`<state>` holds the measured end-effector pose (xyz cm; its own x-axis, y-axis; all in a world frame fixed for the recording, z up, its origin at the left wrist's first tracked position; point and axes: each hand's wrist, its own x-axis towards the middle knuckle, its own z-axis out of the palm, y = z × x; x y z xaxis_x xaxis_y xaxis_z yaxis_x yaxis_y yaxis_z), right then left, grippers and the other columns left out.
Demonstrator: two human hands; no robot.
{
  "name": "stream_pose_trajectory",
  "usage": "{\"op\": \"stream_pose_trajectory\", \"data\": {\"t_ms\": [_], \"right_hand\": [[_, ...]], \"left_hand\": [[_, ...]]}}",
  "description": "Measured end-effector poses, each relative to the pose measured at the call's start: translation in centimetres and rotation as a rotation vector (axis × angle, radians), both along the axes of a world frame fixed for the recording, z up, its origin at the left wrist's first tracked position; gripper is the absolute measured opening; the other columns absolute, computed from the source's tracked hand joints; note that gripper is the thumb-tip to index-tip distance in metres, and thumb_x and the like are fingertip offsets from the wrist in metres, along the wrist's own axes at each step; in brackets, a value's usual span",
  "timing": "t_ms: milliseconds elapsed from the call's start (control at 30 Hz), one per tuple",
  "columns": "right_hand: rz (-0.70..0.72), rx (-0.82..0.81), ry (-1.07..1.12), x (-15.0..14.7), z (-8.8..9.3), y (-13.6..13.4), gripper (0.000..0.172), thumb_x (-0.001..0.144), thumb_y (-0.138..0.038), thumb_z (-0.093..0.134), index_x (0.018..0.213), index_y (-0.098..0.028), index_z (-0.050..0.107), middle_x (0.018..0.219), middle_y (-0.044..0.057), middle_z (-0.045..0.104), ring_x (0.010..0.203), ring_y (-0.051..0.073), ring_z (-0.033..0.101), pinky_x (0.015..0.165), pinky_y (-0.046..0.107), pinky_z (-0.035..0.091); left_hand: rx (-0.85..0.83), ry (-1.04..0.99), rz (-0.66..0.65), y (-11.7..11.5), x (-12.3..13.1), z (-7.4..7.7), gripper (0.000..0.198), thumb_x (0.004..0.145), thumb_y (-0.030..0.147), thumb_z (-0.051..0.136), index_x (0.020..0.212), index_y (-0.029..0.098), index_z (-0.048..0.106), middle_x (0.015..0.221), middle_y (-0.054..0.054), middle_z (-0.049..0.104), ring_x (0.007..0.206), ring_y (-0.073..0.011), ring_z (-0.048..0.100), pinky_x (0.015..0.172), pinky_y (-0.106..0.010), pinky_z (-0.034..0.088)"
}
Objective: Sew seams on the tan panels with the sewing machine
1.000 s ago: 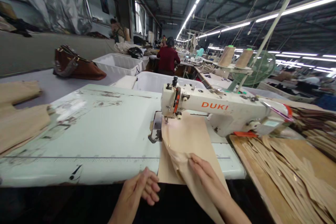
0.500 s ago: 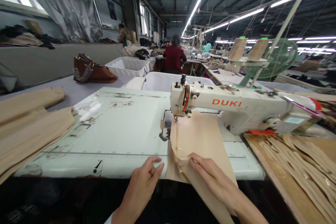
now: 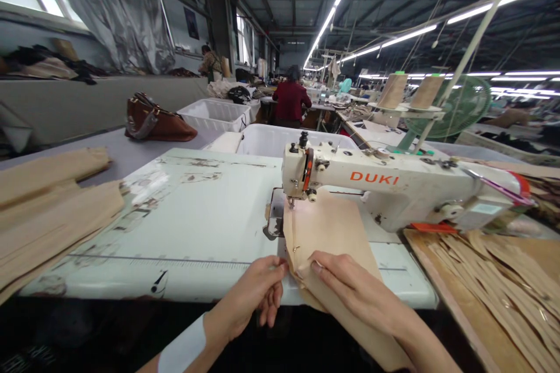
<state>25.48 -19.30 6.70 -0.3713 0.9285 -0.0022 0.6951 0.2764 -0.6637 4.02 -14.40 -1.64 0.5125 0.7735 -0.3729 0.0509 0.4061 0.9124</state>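
A beige fabric piece (image 3: pixel 341 221) lies under the needle of a white sewing machine (image 3: pixel 350 178) and hangs over the table's front edge. A narrow strip with a small metal piece (image 3: pixel 297 249) runs along its left side. My left hand (image 3: pixel 258 288) pinches the fabric's left edge between thumb and forefinger, other fingers curled below. Just right of it, my right hand (image 3: pixel 350 282) grips a raised fold of the same fabric, thumb hidden beneath. The fabric's front end drops below my right forearm.
Beige fabric pieces (image 3: pixel 52 210) are stacked at the left. Beige strips (image 3: pixel 503 297) with metal parts lie on a board at the right. A brown handbag (image 3: pixel 160 119), white plastic bins (image 3: pixel 214 113) and thread cones (image 3: pixel 394 91) stand behind. A person in dark red (image 3: pixel 291 99) sits farther back.
My left hand has moved right and forward from the bare table edge, and closed on the fabric's left edge. My right hand stays on the fold. The view has shifted slightly.
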Motion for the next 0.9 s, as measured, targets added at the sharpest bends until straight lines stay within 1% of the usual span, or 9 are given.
{"op": "stream_pose_trajectory", "data": {"t_ms": [100, 167, 233, 367, 500, 667, 767, 833, 900], "right_hand": [[0.017, -0.014, -0.001, 0.2, -0.2, 0.1, 0.035, 0.105, -0.043, 0.031, 0.109, -0.025, 0.061, 0.098, 0.001, 0.064, 0.094, 0.017, 0.061, 0.087, 0.029, 0.046], [-0.025, -0.043, 0.026, 0.8, 0.1, 0.2, 0.036, 0.105, -0.045, 0.031, 0.109, -0.026, 0.061, 0.099, 0.001, 0.065, 0.097, 0.017, 0.061, 0.088, 0.028, 0.046], [-0.076, -0.059, 0.040, 1.4, 0.7, 0.3, 0.037, 0.104, -0.047, 0.032, 0.107, -0.026, 0.063, 0.102, 0.001, 0.065, 0.103, 0.017, 0.060, 0.090, 0.026, 0.046], [-0.084, -0.063, -0.012, 2.0, 1.7, 0.5, 0.039, 0.103, -0.048, 0.032, 0.111, -0.026, 0.064, 0.106, 0.002, 0.066, 0.107, 0.018, 0.059, 0.092, 0.027, 0.046], [-0.024, -0.047, -0.034, 2.0, 1.6, 0.6, 0.038, 0.103, -0.047, 0.033, 0.117, -0.028, 0.063, 0.104, 0.002, 0.066, 0.101, 0.018, 0.061, 0.090, 0.027, 0.047], [-0.073, -0.017, 0.009, 2.7, 1.7, 0.6, 0.035, 0.103, -0.047, 0.036, 0.119, -0.032, 0.063, 0.097, 0.001, 0.066, 0.098, 0.018, 0.061, 0.089, 0.028, 0.047], [-0.066, -0.018, 0.008, 2.8, 2.1, 0.8, 0.036, 0.103, -0.047, 0.036, 0.120, -0.031, 0.063, 0.099, 0.001, 0.066, 0.098, 0.019, 0.061, 0.088, 0.029, 0.047], [-0.056, -0.012, 0.017, 2.7, 2.4, 0.8, 0.036, 0.102, -0.047, 0.037, 0.115, -0.030, 0.065, 0.099, 0.001, 0.067, 0.098, 0.019, 0.061, 0.088, 0.030, 0.047], [-0.061, 0.001, 0.031, 2.5, 2.7, 0.8, 0.035, 0.102, -0.046, 0.037, 0.107, -0.028, 0.067, 0.099, 0.002, 0.067, 0.097, 0.020, 0.061, 0.088, 0.030, 0.047]], "left_hand": [[0.005, 0.004, 0.054, 0.3, 0.2, -0.1, 0.071, 0.082, 0.069, 0.056, 0.125, 0.016, 0.039, 0.055, 0.005, 0.059, 0.035, -0.0133, 0.056, 0.031, -0.016, 0.030], [-0.005, 0.005, 0.057, 0.6, 0.2, -0.1, 0.079, 0.081, 0.070, 0.056, 0.133, 0.016, 0.032, 0.055, 0.005, 0.059, 0.037, -0.0155, 0.059, 0.032, -0.017, 0.031], [-0.022, 0.006, 0.037, 1.0, 0.3, 0.0, 0.076, 0.079, 0.069, 0.059, 0.129, 0.015, 0.037, 0.054, 0.006, 0.058, 0.035, -0.0139, 0.057, 0.031, -0.016, 0.029], [-0.033, 0.028, -0.049, 2.0, 0.6, 0.6, 0.062, 0.074, 0.066, 0.066, 0.103, 0.014, 0.051, 0.049, 0.005, 0.056, 0.029, -0.0103, 0.050, 0.027, -0.016, 0.023], [0.027, 0.056, -0.049, 2.5, 0.6, 0.9, 0.063, 0.072, 0.060, 0.072, 0.109, 0.017, 0.046, 0.049, 0.006, 0.058, 0.029, -0.0126, 0.052, 0.028, -0.016, 0.029], [-0.026, 0.032, -0.014, 1.8, 0.3, 0.5, 0.065, 0.076, 0.062, 0.065, 0.117, 0.015, 0.045, 0.055, 0.004, 0.061, 0.037, -0.0148, 0.058, 0.033, -0.018, 0.033], [-0.064, -0.007, 0.022, 1.4, 1.0, 0.4, 0.047, 0.077, 0.059, 0.060, 0.093, 0.015, 0.054, 0.054, 0.004, 0.056, 0.036, -0.0098, 0.052, 0.034, -0.017, 0.030], [-0.086, -0.029, 0.023, 1.3, 1.8, 0.4, 0.040, 0.075, 0.055, 0.061, 0.071, 0.016, 0.052, 0.053, 0.004, 0.050, 0.035, -0.0059, 0.045, 0.035, -0.017, 0.025], [-0.101, -0.040, 0.010, 1.2, 2.6, 0.4, 0.040, 0.072, 0.053, 0.061, 0.060, 0.017, 0.047, 0.051, 0.005, 0.045, 0.033, -0.0041, 0.037, 0.035, -0.017, 0.022]]}}
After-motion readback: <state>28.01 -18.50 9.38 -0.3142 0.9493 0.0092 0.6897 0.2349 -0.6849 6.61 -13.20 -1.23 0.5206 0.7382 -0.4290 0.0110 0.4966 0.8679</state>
